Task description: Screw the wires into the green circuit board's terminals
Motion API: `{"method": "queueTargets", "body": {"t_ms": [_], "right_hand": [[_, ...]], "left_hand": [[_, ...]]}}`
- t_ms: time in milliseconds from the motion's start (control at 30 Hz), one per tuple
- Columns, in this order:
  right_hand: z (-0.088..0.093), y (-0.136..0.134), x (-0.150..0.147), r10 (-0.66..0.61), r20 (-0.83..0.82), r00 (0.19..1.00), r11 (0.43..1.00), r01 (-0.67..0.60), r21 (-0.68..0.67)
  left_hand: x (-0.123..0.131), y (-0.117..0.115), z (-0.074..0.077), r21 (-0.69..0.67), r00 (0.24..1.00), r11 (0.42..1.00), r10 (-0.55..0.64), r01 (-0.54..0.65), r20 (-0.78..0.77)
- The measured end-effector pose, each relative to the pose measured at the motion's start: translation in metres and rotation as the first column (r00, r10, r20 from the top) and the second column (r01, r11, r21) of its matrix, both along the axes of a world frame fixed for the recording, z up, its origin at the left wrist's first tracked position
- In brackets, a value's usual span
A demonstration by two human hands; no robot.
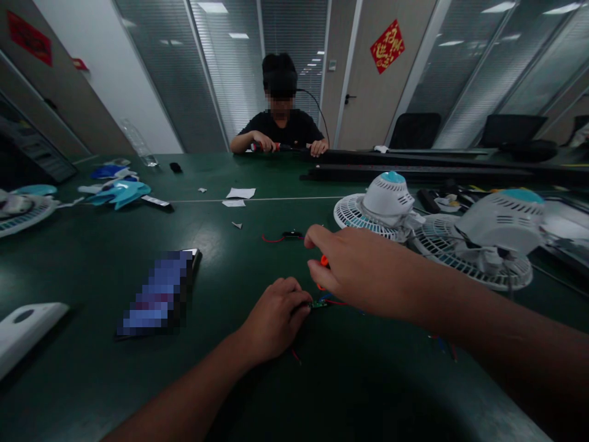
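My left hand point(275, 317) rests on the green table point(92, 258) with its fingers curled, pinching a small green circuit board point(318, 303) that has red wires. My right hand point(354, 270) hovers just above and to the right of it, fingers closed round a small tool with an orange-red handle point(324, 261). A short black part with a red wire point(289, 235) lies on the table just beyond my right hand.
Two white fan heads point(386, 205) point(497, 236) lie at the right. A phone point(161, 291) lies left of my hands, a white object point(27, 328) at the far left. Blue fan blades point(117, 191) and paper scraps point(240, 193) lie farther back. Across the table a person point(280, 123) holds a screwdriver.
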State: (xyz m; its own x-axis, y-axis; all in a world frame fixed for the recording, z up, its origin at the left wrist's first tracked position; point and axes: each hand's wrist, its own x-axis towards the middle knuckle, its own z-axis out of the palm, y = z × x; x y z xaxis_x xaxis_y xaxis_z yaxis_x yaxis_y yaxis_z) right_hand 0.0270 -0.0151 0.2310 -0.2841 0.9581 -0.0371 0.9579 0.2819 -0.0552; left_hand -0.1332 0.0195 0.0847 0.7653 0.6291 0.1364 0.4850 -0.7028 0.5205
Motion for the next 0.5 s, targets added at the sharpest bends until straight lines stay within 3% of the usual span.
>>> {"method": "queueTargets", "body": {"t_ms": [500], "right_hand": [[-0.0003,0.0009,0.0012,0.026,-0.011,1.0,1.0,-0.026,-0.002]], "left_hand": [[-0.0001,-0.0001,-0.0012,0.009,1.0,1.0,0.001,-0.001,0.001]]}}
